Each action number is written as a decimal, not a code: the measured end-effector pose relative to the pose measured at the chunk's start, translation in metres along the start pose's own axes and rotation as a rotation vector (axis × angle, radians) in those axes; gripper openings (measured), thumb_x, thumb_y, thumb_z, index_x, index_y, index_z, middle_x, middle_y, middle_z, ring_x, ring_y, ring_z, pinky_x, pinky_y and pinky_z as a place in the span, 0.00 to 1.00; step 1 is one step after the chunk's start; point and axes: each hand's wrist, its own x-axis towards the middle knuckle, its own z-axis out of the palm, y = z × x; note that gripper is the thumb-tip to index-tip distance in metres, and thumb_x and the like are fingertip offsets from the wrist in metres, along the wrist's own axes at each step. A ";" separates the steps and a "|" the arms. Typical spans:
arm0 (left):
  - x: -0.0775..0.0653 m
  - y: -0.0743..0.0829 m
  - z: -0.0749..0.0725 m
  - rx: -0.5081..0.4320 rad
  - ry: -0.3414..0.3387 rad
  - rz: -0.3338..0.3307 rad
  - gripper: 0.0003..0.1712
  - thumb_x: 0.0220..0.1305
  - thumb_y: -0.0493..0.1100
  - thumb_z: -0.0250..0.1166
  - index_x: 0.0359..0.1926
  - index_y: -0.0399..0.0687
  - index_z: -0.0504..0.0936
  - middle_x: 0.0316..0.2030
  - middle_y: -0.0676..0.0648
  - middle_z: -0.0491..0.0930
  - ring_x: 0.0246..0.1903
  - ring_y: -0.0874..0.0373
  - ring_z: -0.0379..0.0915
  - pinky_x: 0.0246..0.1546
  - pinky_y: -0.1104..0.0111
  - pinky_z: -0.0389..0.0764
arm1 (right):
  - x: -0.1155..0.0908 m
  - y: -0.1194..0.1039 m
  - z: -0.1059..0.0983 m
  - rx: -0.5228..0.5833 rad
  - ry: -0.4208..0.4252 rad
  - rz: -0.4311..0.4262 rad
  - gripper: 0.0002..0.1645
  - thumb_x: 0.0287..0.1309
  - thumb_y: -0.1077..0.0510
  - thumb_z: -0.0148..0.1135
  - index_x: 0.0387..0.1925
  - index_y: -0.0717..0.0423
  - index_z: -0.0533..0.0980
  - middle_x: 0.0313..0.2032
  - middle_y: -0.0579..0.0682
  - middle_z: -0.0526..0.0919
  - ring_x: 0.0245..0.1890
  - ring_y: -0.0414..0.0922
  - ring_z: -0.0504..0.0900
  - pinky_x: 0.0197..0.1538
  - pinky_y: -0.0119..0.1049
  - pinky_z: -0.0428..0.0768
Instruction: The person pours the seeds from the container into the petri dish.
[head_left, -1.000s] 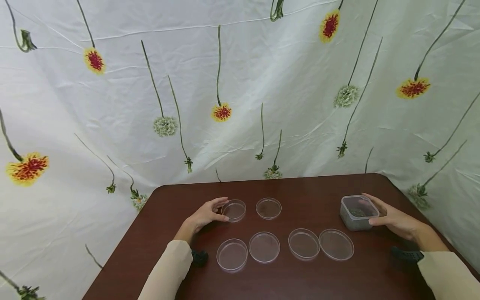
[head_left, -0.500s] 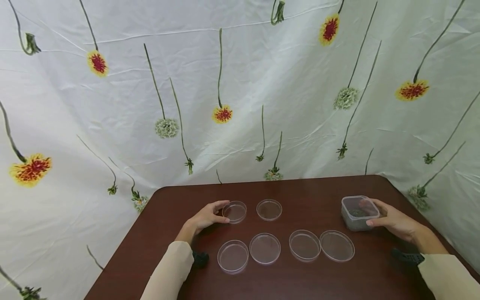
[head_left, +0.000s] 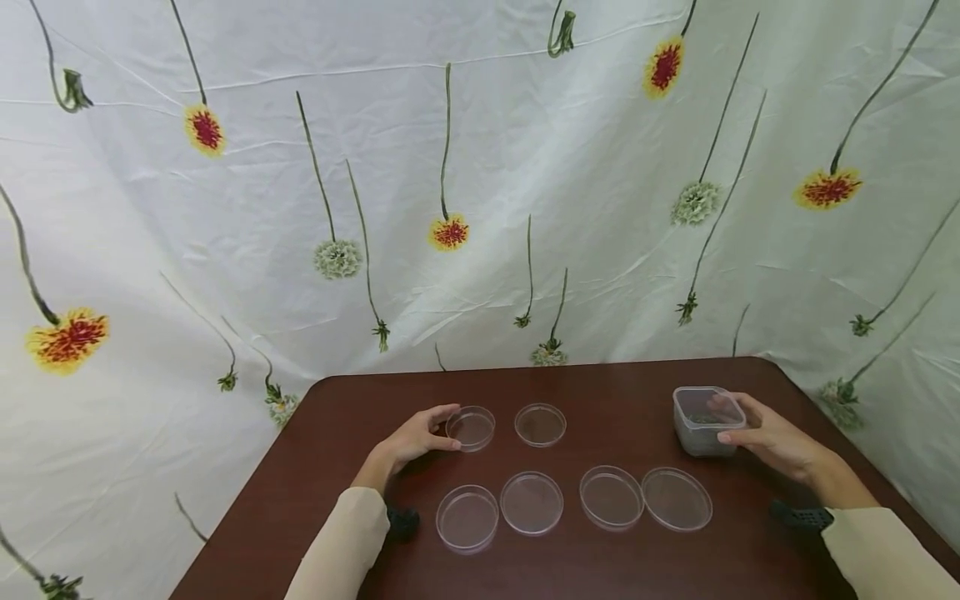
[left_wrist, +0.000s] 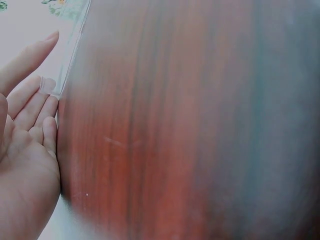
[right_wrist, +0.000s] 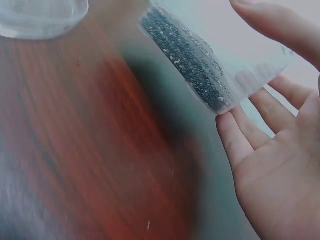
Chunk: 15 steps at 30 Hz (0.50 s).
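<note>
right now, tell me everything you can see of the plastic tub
The plastic tub is squarish and translucent, with rounded corners and a thin rim. Small, mostly dark grains lie inside. It looks upright, over the right side of the table, beyond the rightmost dish. The right hand grips it, thumb on the near side. Whether its base touches the table is unclear.

White flower-print cloth (head_left: 495, 158), brown wooden table (head_left: 600, 575)

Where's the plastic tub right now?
In the head view, the tub is toward the right side of the table, held by the right hand, just beyond the rightmost dish.
</note>
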 end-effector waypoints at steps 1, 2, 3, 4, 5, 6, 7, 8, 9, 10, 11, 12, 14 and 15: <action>0.000 0.000 0.001 -0.003 -0.003 0.001 0.44 0.65 0.38 0.74 0.78 0.40 0.64 0.74 0.37 0.65 0.74 0.37 0.55 0.68 0.46 0.65 | 0.002 -0.002 0.002 -0.006 0.004 0.003 0.41 0.69 0.66 0.64 0.74 0.67 0.52 0.63 0.37 0.68 0.59 0.23 0.68 0.51 0.29 0.74; 0.001 0.000 0.001 -0.005 -0.005 0.002 0.45 0.65 0.38 0.74 0.78 0.40 0.63 0.74 0.37 0.65 0.74 0.37 0.55 0.67 0.47 0.66 | 0.005 -0.005 0.003 -0.012 0.010 0.005 0.42 0.69 0.66 0.65 0.74 0.67 0.53 0.64 0.39 0.68 0.59 0.23 0.68 0.51 0.29 0.74; 0.001 0.000 0.001 -0.006 -0.007 0.003 0.45 0.65 0.38 0.74 0.78 0.40 0.63 0.74 0.37 0.64 0.74 0.38 0.55 0.67 0.47 0.66 | 0.008 -0.008 0.006 -0.016 0.017 0.007 0.43 0.68 0.65 0.65 0.75 0.67 0.52 0.65 0.41 0.68 0.59 0.23 0.68 0.51 0.29 0.74; 0.001 0.000 0.001 -0.006 -0.007 0.004 0.45 0.65 0.37 0.74 0.78 0.40 0.63 0.74 0.38 0.64 0.74 0.38 0.55 0.67 0.47 0.66 | 0.011 -0.011 0.008 -0.018 0.017 0.000 0.43 0.68 0.65 0.66 0.75 0.68 0.52 0.67 0.46 0.68 0.60 0.24 0.67 0.52 0.29 0.74; 0.001 0.000 0.001 -0.007 -0.006 0.006 0.45 0.65 0.37 0.74 0.78 0.39 0.63 0.74 0.38 0.64 0.74 0.38 0.55 0.67 0.47 0.66 | 0.015 -0.014 0.010 -0.016 0.018 -0.007 0.44 0.67 0.65 0.66 0.75 0.68 0.52 0.69 0.51 0.67 0.60 0.25 0.67 0.52 0.29 0.74; 0.002 0.000 0.002 -0.010 -0.005 0.006 0.45 0.65 0.37 0.74 0.78 0.39 0.63 0.74 0.37 0.64 0.74 0.38 0.55 0.67 0.47 0.66 | 0.019 -0.017 0.014 -0.009 0.017 -0.012 0.44 0.67 0.65 0.66 0.75 0.69 0.51 0.70 0.57 0.66 0.60 0.26 0.67 0.52 0.29 0.75; 0.002 0.000 0.002 -0.010 -0.005 0.006 0.45 0.65 0.37 0.74 0.78 0.39 0.63 0.74 0.37 0.64 0.74 0.38 0.55 0.67 0.47 0.66 | 0.023 -0.020 0.017 -0.006 0.014 -0.018 0.44 0.67 0.65 0.66 0.75 0.69 0.52 0.72 0.62 0.63 0.61 0.27 0.67 0.53 0.30 0.75; 0.002 0.000 0.002 -0.010 -0.006 0.006 0.45 0.65 0.36 0.74 0.78 0.39 0.63 0.74 0.37 0.64 0.74 0.38 0.55 0.67 0.47 0.66 | 0.028 -0.022 0.020 -0.003 0.013 -0.021 0.45 0.67 0.66 0.67 0.75 0.69 0.51 0.72 0.66 0.61 0.62 0.28 0.66 0.53 0.30 0.75; 0.002 0.000 0.002 -0.009 -0.006 0.006 0.45 0.65 0.36 0.74 0.78 0.39 0.63 0.74 0.37 0.64 0.74 0.37 0.55 0.68 0.46 0.65 | 0.033 -0.025 0.024 -0.003 0.010 -0.022 0.45 0.66 0.66 0.67 0.75 0.70 0.51 0.73 0.69 0.59 0.63 0.31 0.66 0.53 0.31 0.75; 0.002 0.000 0.002 -0.009 -0.006 0.006 0.45 0.65 0.36 0.74 0.78 0.38 0.63 0.74 0.37 0.64 0.74 0.37 0.55 0.68 0.46 0.65 | 0.038 -0.028 0.029 -0.006 0.005 -0.025 0.46 0.66 0.66 0.67 0.74 0.70 0.51 0.73 0.71 0.57 0.65 0.35 0.65 0.54 0.33 0.75; 0.002 0.000 0.002 -0.010 -0.005 0.004 0.45 0.65 0.36 0.74 0.78 0.38 0.62 0.74 0.37 0.64 0.74 0.37 0.54 0.68 0.46 0.64 | 0.044 -0.030 0.033 -0.003 0.001 -0.021 0.46 0.65 0.66 0.68 0.75 0.69 0.51 0.74 0.71 0.56 0.67 0.40 0.65 0.54 0.34 0.75; 0.002 0.000 0.001 -0.011 -0.006 0.002 0.45 0.65 0.36 0.74 0.78 0.38 0.62 0.74 0.37 0.63 0.75 0.37 0.54 0.68 0.46 0.64 | 0.050 -0.033 0.038 0.001 -0.006 -0.020 0.47 0.65 0.66 0.68 0.75 0.69 0.51 0.74 0.71 0.56 0.70 0.46 0.63 0.55 0.35 0.75; 0.002 -0.001 0.001 -0.009 -0.006 0.001 0.45 0.65 0.35 0.74 0.78 0.37 0.62 0.74 0.37 0.63 0.75 0.37 0.53 0.68 0.45 0.64 | 0.061 -0.039 0.048 0.012 -0.022 -0.015 0.48 0.64 0.66 0.69 0.75 0.70 0.51 0.75 0.71 0.55 0.73 0.57 0.58 0.55 0.38 0.75; 0.002 -0.001 0.001 -0.007 -0.004 0.001 0.45 0.65 0.35 0.73 0.78 0.37 0.62 0.74 0.37 0.63 0.75 0.36 0.53 0.68 0.45 0.64 | 0.066 -0.042 0.052 0.014 -0.034 -0.016 0.48 0.64 0.66 0.69 0.75 0.70 0.51 0.75 0.71 0.55 0.74 0.62 0.55 0.55 0.39 0.75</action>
